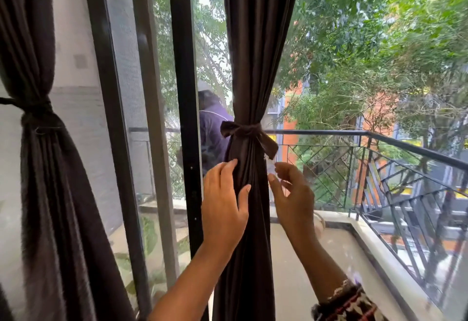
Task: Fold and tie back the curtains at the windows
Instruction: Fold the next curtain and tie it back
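Note:
A dark brown curtain (253, 54) hangs in the middle, gathered and bound by a matching tie-back (249, 132) knotted in a bow. My left hand (224, 201) rests with straight fingers against the curtain's left side just below the bow, thumb on the folds. My right hand (293, 194) hovers beside the curtain's right edge, fingers relaxed, holding nothing. A second dark curtain (43, 156) at the far left is also gathered and cinched by a tie (38, 115).
Black window frame posts (184, 80) stand left of the middle curtain. Behind the glass lies a balcony with a black metal railing (379, 140) and trees. A person in purple (212, 130) stands on the balcony behind the frame.

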Action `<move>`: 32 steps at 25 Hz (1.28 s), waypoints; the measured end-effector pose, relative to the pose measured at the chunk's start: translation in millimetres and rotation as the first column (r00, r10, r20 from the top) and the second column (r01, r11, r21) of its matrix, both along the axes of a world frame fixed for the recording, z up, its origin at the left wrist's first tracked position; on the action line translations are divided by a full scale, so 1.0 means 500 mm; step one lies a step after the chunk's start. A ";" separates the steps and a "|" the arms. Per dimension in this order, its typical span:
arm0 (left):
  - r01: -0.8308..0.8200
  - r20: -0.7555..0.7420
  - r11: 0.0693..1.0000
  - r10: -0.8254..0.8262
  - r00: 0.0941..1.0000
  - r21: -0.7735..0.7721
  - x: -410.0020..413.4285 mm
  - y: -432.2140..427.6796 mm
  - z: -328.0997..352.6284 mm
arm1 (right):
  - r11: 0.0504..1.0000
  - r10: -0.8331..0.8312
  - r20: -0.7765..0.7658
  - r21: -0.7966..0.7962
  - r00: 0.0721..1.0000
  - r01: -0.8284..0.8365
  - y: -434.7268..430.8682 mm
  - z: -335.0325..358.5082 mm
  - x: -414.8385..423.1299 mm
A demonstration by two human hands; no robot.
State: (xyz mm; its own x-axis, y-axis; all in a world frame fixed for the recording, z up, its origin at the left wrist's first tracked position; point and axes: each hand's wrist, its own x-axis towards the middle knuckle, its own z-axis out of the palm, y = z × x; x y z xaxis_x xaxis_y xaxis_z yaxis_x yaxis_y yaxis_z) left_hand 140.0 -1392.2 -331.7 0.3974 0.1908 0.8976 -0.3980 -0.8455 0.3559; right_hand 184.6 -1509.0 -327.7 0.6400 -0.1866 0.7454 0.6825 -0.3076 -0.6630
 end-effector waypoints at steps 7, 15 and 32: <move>-0.191 -0.136 0.964 0.218 0.966 0.186 -0.082 -0.049 -0.153 | 0.794 -0.262 0.129 -0.535 0.956 0.290 -0.049 -0.174 -0.059; -0.164 -0.310 0.909 0.294 0.904 0.383 -0.181 -0.079 -0.311 | 0.626 -0.328 0.050 -0.737 0.943 0.257 -0.096 -0.358 -0.159; 0.275 -0.516 0.867 -0.025 0.856 0.415 -0.339 -0.239 -0.495 | 0.336 -0.721 -0.037 -0.892 0.692 0.302 -0.320 -0.480 -0.477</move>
State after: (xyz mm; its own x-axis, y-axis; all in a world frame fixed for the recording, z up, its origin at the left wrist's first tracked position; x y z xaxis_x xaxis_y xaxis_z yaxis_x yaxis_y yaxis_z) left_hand -29.7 -1511.6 -579.2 0.7850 -0.2903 0.5472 -0.4175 -0.9005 0.1212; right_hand -53.9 -1669.1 -567.9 0.8750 -0.0727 0.4786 -0.0558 -0.9972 -0.0495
